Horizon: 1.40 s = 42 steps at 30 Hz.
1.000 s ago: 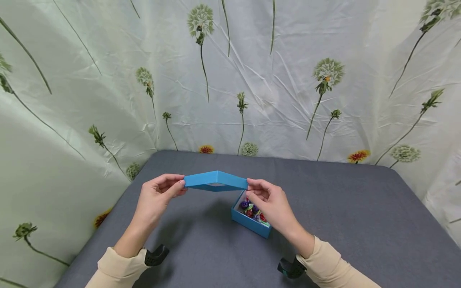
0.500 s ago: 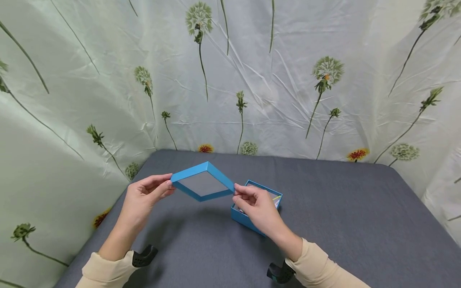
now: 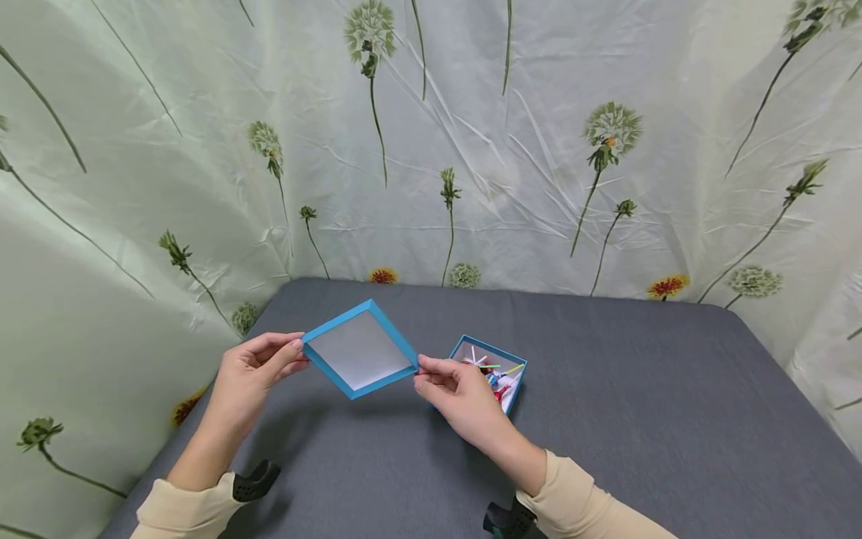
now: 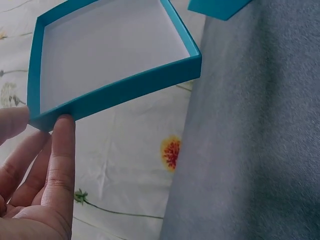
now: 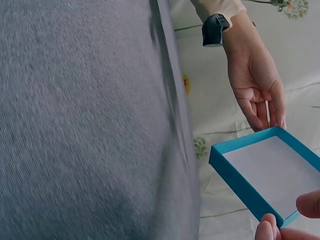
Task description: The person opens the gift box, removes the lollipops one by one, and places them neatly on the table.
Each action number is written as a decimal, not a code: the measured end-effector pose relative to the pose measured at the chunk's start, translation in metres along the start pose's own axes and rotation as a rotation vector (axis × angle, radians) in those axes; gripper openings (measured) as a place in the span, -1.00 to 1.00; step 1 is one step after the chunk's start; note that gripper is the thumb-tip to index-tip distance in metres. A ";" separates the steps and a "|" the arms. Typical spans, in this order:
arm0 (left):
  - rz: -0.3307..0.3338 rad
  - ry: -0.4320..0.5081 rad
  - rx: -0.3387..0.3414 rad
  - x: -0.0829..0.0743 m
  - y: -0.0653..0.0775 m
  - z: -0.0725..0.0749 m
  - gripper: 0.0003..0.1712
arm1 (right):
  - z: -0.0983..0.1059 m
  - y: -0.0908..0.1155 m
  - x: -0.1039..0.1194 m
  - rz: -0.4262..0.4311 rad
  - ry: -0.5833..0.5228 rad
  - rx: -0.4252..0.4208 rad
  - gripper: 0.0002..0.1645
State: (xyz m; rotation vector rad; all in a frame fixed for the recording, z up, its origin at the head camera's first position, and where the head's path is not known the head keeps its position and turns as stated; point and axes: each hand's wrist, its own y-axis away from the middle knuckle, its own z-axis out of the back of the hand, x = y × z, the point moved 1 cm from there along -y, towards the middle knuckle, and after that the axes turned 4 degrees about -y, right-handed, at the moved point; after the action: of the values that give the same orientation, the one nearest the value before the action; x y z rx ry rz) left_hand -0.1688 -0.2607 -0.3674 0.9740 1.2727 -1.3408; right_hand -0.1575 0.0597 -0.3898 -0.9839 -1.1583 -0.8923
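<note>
My two hands hold a blue box lid (image 3: 393,335) in the air, its white inside facing me. The left hand (image 3: 245,378) pinches one corner between thumb and fingers. At the opposite corner, the right hand (image 3: 468,404) pinches it the same way. In the left wrist view, the left fingers (image 4: 61,165) lie against the lid's side wall (image 4: 135,90). A blue box (image 3: 494,348) with wrapped lollipops (image 3: 498,379) in it stands on the table behind the right hand, which hides its near part.
The grey cloth-covered table (image 3: 640,389) stretches to both sides. A white curtain (image 3: 525,150) printed with dandelions hangs behind it and along the left. Black wrist cameras (image 3: 256,481) sit under both cuffs.
Both hands have moved left with the lid, and its white inside has tipped into view. More of the box and its lollipops now shows beyond the right hand.
</note>
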 end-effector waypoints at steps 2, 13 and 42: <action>0.010 -0.009 -0.008 0.002 0.001 0.002 -0.74 | -0.003 0.000 -0.002 -0.006 -0.009 0.010 -0.45; 0.056 -0.037 -0.016 0.017 0.003 0.015 -0.68 | -0.023 0.004 -0.012 -0.051 -0.070 0.059 -0.39; 0.316 -0.285 0.128 0.060 -0.008 0.033 -0.55 | -0.047 0.005 -0.030 -0.234 -0.086 0.143 -0.26</action>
State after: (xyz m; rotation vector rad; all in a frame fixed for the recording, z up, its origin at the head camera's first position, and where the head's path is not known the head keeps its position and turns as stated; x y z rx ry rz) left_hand -0.1843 -0.3020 -0.4202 0.9844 0.7897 -1.2689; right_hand -0.1440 0.0190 -0.4254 -0.7869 -1.4116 -0.9448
